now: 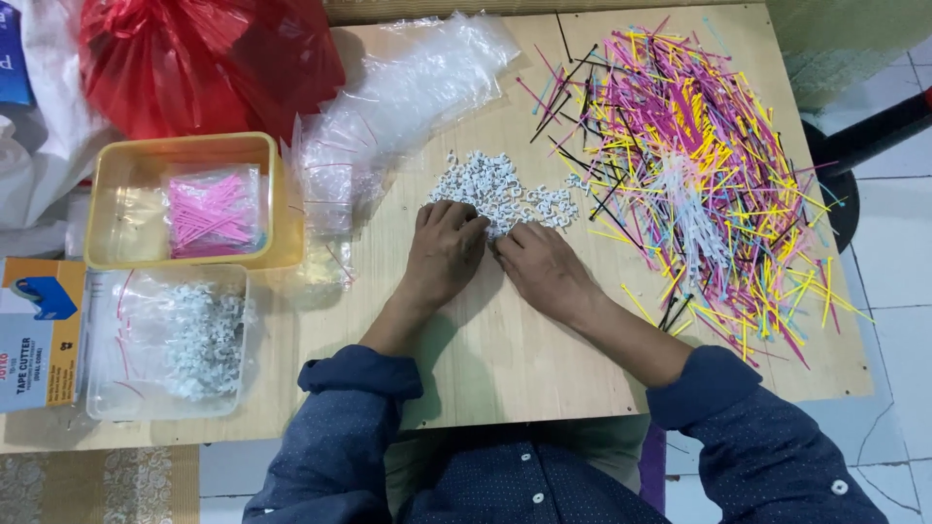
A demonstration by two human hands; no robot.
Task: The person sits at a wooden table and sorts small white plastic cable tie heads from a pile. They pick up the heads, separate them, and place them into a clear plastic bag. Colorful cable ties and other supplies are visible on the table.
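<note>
Hundreds of small white clips (pixel 500 189) lie heaped at the middle of the table (pixel 505 359), and both hands rest palm-down at the near edge of that heap. The left hand (pixel 444 254) has its fingers curled into the clips, and the right hand (pixel 542 270) does the same just beside it, fingertips almost meeting. Whether either hand has pinched up a clip I cannot tell; the fingers hide it.

To the right of the frame sprawls a big loose pile of coloured ties (pixel 704 165), pink, yellow, black and white, and its nearest strands touch the right fringe of the clips. At upper centre sits a crumpled stack of clear bags (pixel 388 107). At left, a yellow tray (pixel 126 170) holds a bag of pink ties (pixel 209 211), and below it a clear tray (pixel 107 388) holds bagged clips (pixel 199 340). A red bag (pixel 194 58) fills the upper left, and a cardboard box (pixel 34 335) lies at the far left edge.

To my eye the risk is mixing: the heap and the ties already meet, so a sweep of the right hand could drag ties in among the clips. The clips are small and light, and a quick rake toward the near edge of the table might send some off onto the floor. A sleeve (pixel 359 398) brushing the clear tray could nudge it too.
</note>
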